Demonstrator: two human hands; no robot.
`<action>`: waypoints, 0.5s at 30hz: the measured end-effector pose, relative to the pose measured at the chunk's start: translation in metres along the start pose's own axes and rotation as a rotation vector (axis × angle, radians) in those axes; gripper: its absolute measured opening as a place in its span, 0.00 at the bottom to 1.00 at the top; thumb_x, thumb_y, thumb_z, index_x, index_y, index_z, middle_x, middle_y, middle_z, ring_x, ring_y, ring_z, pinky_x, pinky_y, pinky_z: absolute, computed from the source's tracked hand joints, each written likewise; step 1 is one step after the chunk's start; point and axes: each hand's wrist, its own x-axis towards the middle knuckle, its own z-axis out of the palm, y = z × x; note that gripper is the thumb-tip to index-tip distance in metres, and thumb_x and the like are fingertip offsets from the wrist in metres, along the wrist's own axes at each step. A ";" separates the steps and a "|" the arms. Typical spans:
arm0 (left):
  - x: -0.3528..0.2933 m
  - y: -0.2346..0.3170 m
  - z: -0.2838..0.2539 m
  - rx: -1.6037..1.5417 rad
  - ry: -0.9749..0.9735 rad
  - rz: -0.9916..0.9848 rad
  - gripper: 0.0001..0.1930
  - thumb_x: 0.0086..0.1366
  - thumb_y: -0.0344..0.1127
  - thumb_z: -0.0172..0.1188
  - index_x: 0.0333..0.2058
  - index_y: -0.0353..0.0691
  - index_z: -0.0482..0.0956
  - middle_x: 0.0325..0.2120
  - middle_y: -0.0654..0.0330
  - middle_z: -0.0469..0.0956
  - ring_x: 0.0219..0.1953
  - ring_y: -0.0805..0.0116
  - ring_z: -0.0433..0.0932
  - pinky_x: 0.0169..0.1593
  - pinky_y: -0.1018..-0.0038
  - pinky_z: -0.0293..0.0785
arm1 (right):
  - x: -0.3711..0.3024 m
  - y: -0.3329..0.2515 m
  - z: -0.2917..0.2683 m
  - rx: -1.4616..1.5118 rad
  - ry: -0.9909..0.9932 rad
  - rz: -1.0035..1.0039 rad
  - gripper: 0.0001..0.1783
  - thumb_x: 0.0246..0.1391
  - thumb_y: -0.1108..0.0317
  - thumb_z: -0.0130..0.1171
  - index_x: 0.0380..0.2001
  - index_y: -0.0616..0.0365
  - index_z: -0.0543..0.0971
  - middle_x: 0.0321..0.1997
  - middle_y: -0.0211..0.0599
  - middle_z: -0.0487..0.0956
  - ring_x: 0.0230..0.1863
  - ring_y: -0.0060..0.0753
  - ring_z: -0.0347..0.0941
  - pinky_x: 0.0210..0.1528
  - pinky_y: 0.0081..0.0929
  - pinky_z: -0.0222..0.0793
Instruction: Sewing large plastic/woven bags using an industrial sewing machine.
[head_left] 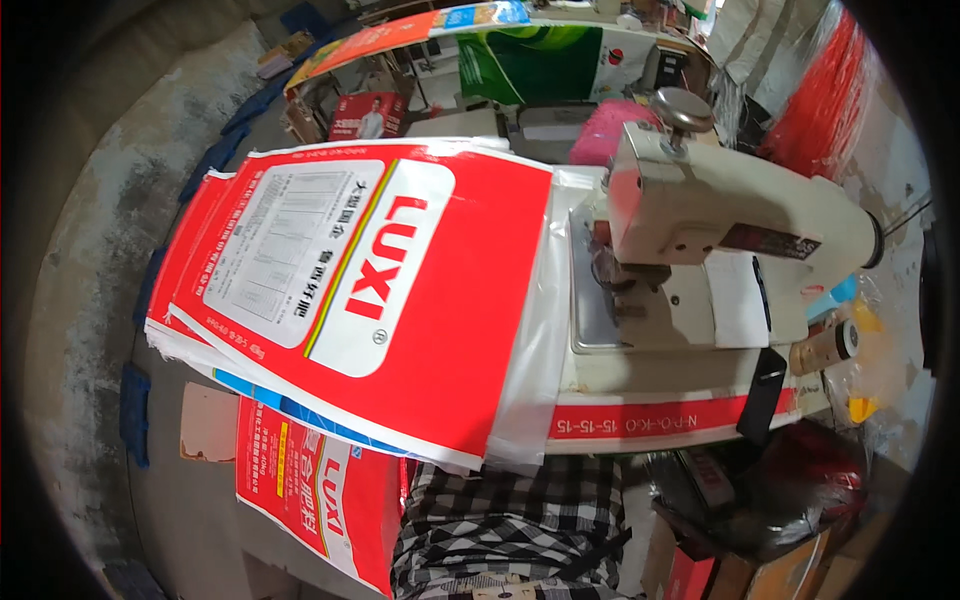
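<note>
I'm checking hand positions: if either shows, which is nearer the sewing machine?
Can't tell left or right: neither hand is in view. The sewing machine stands right of the stacked red sacks.

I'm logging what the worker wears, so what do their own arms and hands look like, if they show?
Neither hand nor forearm is in view, so I can't describe sleeves. Only creased black-and-white checked clothing shows, at the lower edge.
</note>
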 end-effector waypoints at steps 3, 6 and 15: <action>0.006 -0.003 -0.003 0.056 0.021 -0.003 0.20 0.56 0.36 0.63 0.49 0.45 0.76 0.33 0.57 0.81 0.34 0.58 0.80 0.39 0.66 0.77 | -0.003 0.002 0.004 -0.007 0.014 -0.014 0.13 0.56 0.64 0.55 0.41 0.58 0.79 0.38 0.42 0.80 0.40 0.45 0.77 0.42 0.35 0.72; 0.009 -0.005 -0.012 0.124 0.028 -0.012 0.20 0.56 0.36 0.63 0.49 0.46 0.76 0.33 0.57 0.80 0.35 0.57 0.80 0.39 0.66 0.77 | -0.003 0.004 0.009 0.004 0.026 -0.026 0.13 0.56 0.64 0.54 0.40 0.58 0.79 0.37 0.42 0.80 0.40 0.45 0.77 0.42 0.35 0.72; 0.012 0.073 -0.104 0.804 -0.218 0.288 0.22 0.56 0.37 0.63 0.51 0.46 0.75 0.34 0.56 0.80 0.36 0.55 0.80 0.40 0.64 0.77 | -0.024 0.029 -0.006 -0.152 -0.099 0.026 0.13 0.56 0.63 0.54 0.39 0.59 0.78 0.36 0.42 0.79 0.39 0.46 0.76 0.41 0.36 0.72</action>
